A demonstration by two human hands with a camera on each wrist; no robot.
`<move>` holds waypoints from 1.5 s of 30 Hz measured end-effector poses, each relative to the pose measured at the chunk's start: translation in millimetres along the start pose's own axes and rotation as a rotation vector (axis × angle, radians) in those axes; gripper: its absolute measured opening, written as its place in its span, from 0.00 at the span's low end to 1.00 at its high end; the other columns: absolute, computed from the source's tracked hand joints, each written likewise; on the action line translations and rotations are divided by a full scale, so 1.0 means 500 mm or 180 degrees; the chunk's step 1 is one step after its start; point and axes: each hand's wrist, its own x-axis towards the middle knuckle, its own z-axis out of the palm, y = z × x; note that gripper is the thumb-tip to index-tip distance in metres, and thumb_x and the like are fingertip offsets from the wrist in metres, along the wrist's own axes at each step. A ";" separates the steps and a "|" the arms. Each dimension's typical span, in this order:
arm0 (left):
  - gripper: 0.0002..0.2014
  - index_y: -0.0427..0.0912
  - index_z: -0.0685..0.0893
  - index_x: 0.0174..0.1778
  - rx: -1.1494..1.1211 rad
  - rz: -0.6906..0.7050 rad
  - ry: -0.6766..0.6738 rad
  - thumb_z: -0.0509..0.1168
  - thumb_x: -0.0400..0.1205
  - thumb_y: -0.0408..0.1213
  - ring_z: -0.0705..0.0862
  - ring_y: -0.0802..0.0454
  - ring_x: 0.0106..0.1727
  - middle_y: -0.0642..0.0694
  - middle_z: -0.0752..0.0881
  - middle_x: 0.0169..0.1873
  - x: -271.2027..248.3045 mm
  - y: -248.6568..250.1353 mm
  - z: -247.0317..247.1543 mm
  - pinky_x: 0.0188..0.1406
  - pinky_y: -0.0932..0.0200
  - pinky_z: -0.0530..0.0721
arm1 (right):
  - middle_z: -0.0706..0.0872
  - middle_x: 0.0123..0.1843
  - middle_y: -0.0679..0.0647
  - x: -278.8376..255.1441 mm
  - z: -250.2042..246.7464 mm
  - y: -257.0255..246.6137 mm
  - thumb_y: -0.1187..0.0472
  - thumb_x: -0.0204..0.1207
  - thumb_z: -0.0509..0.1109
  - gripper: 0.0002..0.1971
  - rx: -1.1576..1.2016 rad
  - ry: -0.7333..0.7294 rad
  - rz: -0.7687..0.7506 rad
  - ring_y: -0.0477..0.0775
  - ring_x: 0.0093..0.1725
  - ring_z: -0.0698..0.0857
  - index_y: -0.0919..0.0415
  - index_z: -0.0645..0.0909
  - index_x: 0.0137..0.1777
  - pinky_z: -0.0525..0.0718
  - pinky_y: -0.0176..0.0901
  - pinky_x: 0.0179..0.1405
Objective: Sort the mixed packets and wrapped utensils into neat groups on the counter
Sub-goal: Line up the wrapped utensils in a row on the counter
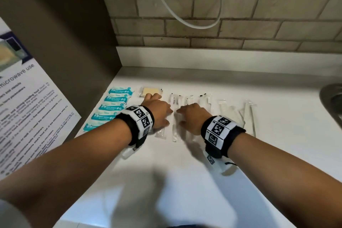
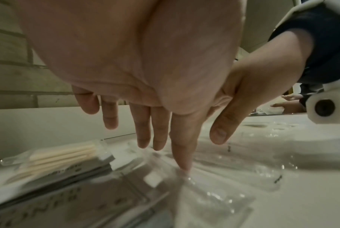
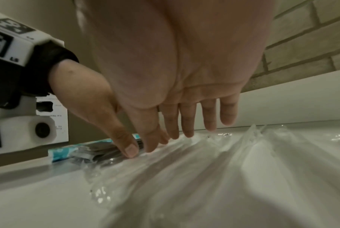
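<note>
Several teal wet-wipe packets (image 1: 112, 105) lie in a column at the counter's left. A clear packet of toothpicks (image 1: 150, 91) (image 2: 59, 155) sits behind my left hand (image 1: 159, 111). Clear-wrapped white utensils (image 1: 175, 116) (image 3: 204, 169) lie in a row across the middle, with more wrapped utensils (image 1: 238, 113) to the right. My left hand (image 2: 165, 138) is flat, fingers straight, its index fingertip pressing on a clear wrapper (image 2: 204, 192). My right hand (image 1: 192, 116) (image 3: 174, 128) is flat with straight fingers over the wrappers, thumbs nearly meeting.
A brown cabinet side (image 1: 70, 52) with a microwave-use notice (image 1: 26, 109) borders the left. The brick wall (image 1: 222, 29) and white upstand stand behind, with a hanging cable (image 1: 185, 18). A metal sink rim (image 1: 331, 98) lies at the right. The white counter (image 1: 185, 181) extends toward me.
</note>
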 end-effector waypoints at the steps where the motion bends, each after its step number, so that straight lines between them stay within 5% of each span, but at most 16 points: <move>1: 0.22 0.56 0.82 0.66 0.0134 0.0099 -0.0022 0.63 0.78 0.60 0.59 0.41 0.79 0.58 0.81 0.69 0.001 -0.002 0.004 0.69 0.42 0.57 | 0.80 0.70 0.53 0.004 0.004 -0.005 0.54 0.80 0.61 0.19 -0.0086 -0.0058 -0.0083 0.60 0.71 0.74 0.52 0.76 0.70 0.77 0.55 0.67; 9: 0.24 0.55 0.84 0.61 0.0081 0.0182 0.0178 0.62 0.75 0.64 0.62 0.42 0.77 0.58 0.83 0.64 0.007 -0.031 0.031 0.67 0.43 0.60 | 0.73 0.78 0.54 0.023 0.005 -0.037 0.54 0.75 0.68 0.27 -0.0312 -0.0243 -0.0041 0.61 0.80 0.64 0.58 0.74 0.74 0.67 0.55 0.77; 12: 0.20 0.53 0.83 0.50 0.0015 0.0137 0.0232 0.62 0.75 0.64 0.63 0.42 0.76 0.56 0.85 0.61 0.011 -0.039 0.034 0.68 0.42 0.60 | 0.74 0.77 0.54 0.027 0.002 -0.044 0.54 0.76 0.68 0.26 -0.0279 -0.0205 0.0027 0.61 0.80 0.64 0.60 0.74 0.74 0.67 0.54 0.77; 20: 0.15 0.54 0.79 0.43 -0.0049 0.0132 0.0241 0.64 0.76 0.62 0.64 0.42 0.76 0.54 0.84 0.61 0.011 -0.042 0.029 0.69 0.42 0.61 | 0.72 0.78 0.55 0.025 0.008 -0.052 0.53 0.78 0.66 0.25 -0.0275 -0.0254 0.0032 0.60 0.78 0.68 0.59 0.75 0.75 0.69 0.54 0.75; 24: 0.16 0.53 0.83 0.50 -0.0270 0.0114 0.0378 0.65 0.76 0.60 0.64 0.43 0.77 0.54 0.83 0.65 0.010 -0.041 0.026 0.70 0.43 0.61 | 0.65 0.83 0.56 0.024 0.006 -0.042 0.55 0.82 0.60 0.25 -0.0113 0.0008 0.0159 0.61 0.80 0.65 0.56 0.67 0.79 0.68 0.57 0.75; 27: 0.26 0.58 0.81 0.67 -0.0522 0.0152 0.0515 0.67 0.73 0.62 0.64 0.43 0.75 0.52 0.80 0.69 0.022 -0.037 0.033 0.69 0.45 0.62 | 0.73 0.74 0.59 0.032 -0.002 -0.035 0.58 0.82 0.60 0.21 0.0151 0.0347 0.0643 0.61 0.74 0.71 0.59 0.71 0.75 0.76 0.53 0.66; 31: 0.33 0.65 0.78 0.69 -0.0536 0.0253 0.0301 0.68 0.66 0.66 0.65 0.42 0.71 0.54 0.76 0.71 0.039 -0.020 0.056 0.67 0.46 0.67 | 0.83 0.61 0.61 0.045 -0.005 -0.034 0.62 0.80 0.62 0.12 0.0236 0.0062 0.0965 0.62 0.59 0.85 0.63 0.79 0.60 0.80 0.46 0.44; 34: 0.34 0.68 0.79 0.67 -0.0426 0.0217 0.0254 0.64 0.63 0.69 0.66 0.43 0.67 0.56 0.79 0.65 0.045 -0.009 0.067 0.64 0.46 0.70 | 0.86 0.57 0.60 0.048 0.001 -0.032 0.62 0.79 0.64 0.10 0.0287 -0.0013 0.1098 0.61 0.55 0.88 0.65 0.81 0.56 0.79 0.42 0.39; 40: 0.31 0.67 0.81 0.62 -0.0477 0.0189 0.0332 0.66 0.63 0.70 0.68 0.44 0.61 0.57 0.80 0.55 0.049 -0.005 0.068 0.58 0.46 0.73 | 0.82 0.63 0.63 0.048 -0.009 -0.026 0.57 0.75 0.74 0.19 0.0445 0.0012 0.1270 0.61 0.58 0.87 0.69 0.80 0.61 0.84 0.43 0.47; 45: 0.27 0.61 0.82 0.57 -0.0542 0.0151 0.0238 0.68 0.65 0.69 0.68 0.43 0.60 0.56 0.79 0.51 0.041 -0.003 0.060 0.59 0.43 0.74 | 0.77 0.68 0.63 0.047 -0.011 -0.020 0.57 0.75 0.72 0.24 0.0492 0.0022 0.1463 0.64 0.66 0.81 0.68 0.75 0.68 0.83 0.48 0.63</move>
